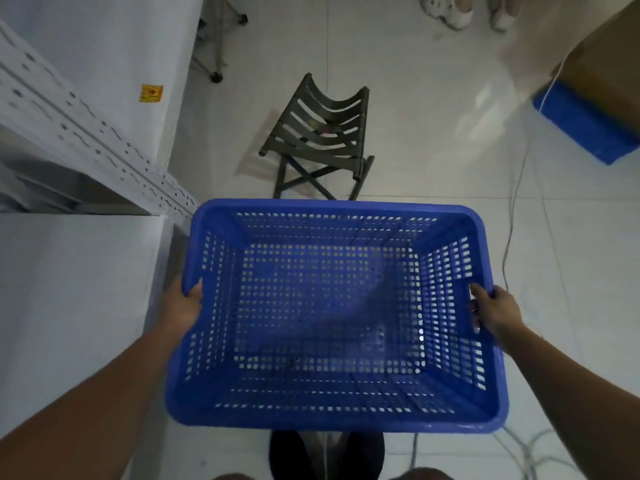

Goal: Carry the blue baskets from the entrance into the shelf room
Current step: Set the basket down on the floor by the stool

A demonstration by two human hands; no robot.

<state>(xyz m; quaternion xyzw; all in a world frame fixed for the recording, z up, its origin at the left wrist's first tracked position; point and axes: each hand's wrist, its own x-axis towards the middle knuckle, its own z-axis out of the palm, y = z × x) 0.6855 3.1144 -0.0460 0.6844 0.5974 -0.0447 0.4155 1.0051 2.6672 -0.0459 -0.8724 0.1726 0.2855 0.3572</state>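
I hold an empty blue perforated plastic basket [329,317] in front of me, above the white tiled floor. My left hand [183,306] grips its left rim from outside, thumb over the edge. My right hand [495,311] grips the right side, fingers hooked through the handle slot. A second blue basket [585,126] lies on the floor at the far right, partly under a brown cardboard box [609,60].
A dark folding stool [322,136] stands on the floor just beyond the basket. White metal shelving [86,123] and a white cabinet [76,289] line the left side. A thin cable [516,202] runs along the floor at right. Another person's white shoes [446,8] show at the top.
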